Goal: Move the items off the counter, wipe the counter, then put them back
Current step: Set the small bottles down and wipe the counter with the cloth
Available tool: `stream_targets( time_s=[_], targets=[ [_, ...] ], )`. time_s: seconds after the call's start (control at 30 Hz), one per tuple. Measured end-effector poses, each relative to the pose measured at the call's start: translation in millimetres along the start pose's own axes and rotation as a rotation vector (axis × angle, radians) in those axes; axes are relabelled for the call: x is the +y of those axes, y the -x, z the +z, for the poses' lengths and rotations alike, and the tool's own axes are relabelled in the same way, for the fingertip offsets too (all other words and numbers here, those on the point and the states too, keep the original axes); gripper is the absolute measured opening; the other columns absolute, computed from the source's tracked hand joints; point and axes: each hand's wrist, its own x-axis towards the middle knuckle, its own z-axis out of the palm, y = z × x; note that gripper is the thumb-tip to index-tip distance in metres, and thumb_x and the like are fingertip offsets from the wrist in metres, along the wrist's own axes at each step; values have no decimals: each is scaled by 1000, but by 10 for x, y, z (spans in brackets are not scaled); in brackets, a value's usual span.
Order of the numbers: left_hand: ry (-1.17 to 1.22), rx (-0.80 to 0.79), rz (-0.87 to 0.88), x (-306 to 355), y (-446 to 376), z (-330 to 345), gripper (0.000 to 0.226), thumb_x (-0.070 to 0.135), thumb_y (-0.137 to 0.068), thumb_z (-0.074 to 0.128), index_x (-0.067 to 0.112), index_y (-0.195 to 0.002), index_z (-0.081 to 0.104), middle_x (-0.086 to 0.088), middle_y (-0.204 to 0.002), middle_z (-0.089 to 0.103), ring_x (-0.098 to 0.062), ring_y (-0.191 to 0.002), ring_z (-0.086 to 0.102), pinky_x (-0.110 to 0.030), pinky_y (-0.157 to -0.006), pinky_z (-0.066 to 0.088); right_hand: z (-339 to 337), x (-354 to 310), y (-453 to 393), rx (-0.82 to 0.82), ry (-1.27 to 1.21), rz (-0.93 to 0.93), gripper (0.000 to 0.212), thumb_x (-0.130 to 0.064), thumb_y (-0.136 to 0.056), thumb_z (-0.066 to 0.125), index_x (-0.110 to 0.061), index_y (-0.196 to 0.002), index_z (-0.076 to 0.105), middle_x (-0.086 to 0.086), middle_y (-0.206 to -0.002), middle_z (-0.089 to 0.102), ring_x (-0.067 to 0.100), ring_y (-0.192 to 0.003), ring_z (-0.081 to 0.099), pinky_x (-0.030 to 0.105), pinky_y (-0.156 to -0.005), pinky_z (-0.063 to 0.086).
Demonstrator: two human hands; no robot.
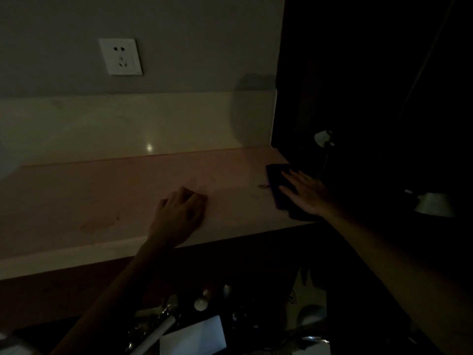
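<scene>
Wiping step: right hand (305,192) spread flat on dark cloth (280,190) at right end of bare counter (102,201), left hand (179,213) loosely curled, empty, bracing mid-counter; best swept leftward in overlapping passes under even pressure.

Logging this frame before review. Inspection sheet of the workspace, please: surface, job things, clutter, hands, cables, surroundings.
Surface: counter pale, dimly lit, bare of items; faint smudges at front left, a small dark speck beside the cloth.
Job's things: dark cloth lies flat at the counter's right end.
Clutter: items sit low in front of the counter, too dark to identify.
Hands: left hand rests on the counter, fingers curled, holding nothing; right hand flat on the cloth, fingers spread.
Cables: nothing seen.
Surroundings: wall socket above the backsplash, nothing plugged in; dark area to the right with pale objects, unclear.
</scene>
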Motion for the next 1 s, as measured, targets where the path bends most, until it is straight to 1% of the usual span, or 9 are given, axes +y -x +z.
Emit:
stream_targets(
  time_s=[0.13,0.23,0.3,0.43,0.5,0.6,0.73,0.83,1.0],
  targets=[
    [-12,31,14,23,18,18,51,54,-91,25,36,-126,58,-2,-121,57,-30,-104,60,-40,-82,43,13,-180,296,38,42,-62,67,-70,-91,10,-42,-152,7,-14,-162,6,11,-150,6,39,-121,10],
    [9,25,18,49,10,4,51,53,-92,24,36,-126,58,-1,-122,57,-28,-105,59,-40,-84,44,47,-392,463,32,36,-171,64,-66,-92,11,-42,-152,6,-15,-162,5,8,-149,4,37,-121,9],
    [-16,16,17,54,-3,8,51,53,-91,23,37,-127,56,0,-125,56,-28,-107,58,-39,-86,43,37,-510,426,17,31,-208,63,-66,-93,12,-43,-151,6,-16,-162,5,7,-149,4,36,-120,8],
    [-40,24,34,33,-15,30,51,52,-92,21,37,-128,55,0,-127,56,-29,-105,58,-39,-85,42,-59,-619,-46,-59,42,-205,61,-63,-95,20,-43,-151,8,-13,-162,5,11,-150,5,39,-117,11],
    [-60,36,39,15,-18,27,50,53,-93,22,38,-128,55,1,-127,55,-28,-105,57,-39,-84,41,-37,-630,-409,-66,56,-182,62,-65,-94,18,-43,-151,8,-11,-162,5,13,-150,5,42,-117,12],
    [-60,75,52,-8,-31,13,46,53,-92,29,38,-125,56,1,-125,57,-26,-103,57,-41,-84,42,-4,-653,-926,-84,59,-120,65,-69,-91,15,-44,-151,8,-10,-163,4,15,-150,4,45,-118,10],
    [-30,60,56,-36,-55,16,47,55,-89,29,39,-126,54,2,-124,54,-27,-105,55,-43,-86,41,-1,-687,-1242,-74,74,-82,66,-68,-92,14,-41,-152,8,-8,-163,4,16,-150,5,44,-118,9],
    [-31,65,47,-37,-46,19,48,56,-89,28,40,-126,53,3,-123,53,-27,-106,55,-42,-86,42,-1,-663,-1111,-79,61,-123,64,-64,-95,15,-39,-153,7,-7,-163,4,16,-150,5,41,-118,9],
    [-11,61,34,-24,-34,34,51,57,-93,22,40,-130,52,4,-126,52,-25,-109,55,-40,-87,41,-19,-523,-538,-91,43,-201,63,-65,-94,14,-42,-152,6,-10,-163,4,13,-150,4,39,-118,8]
  ],
)
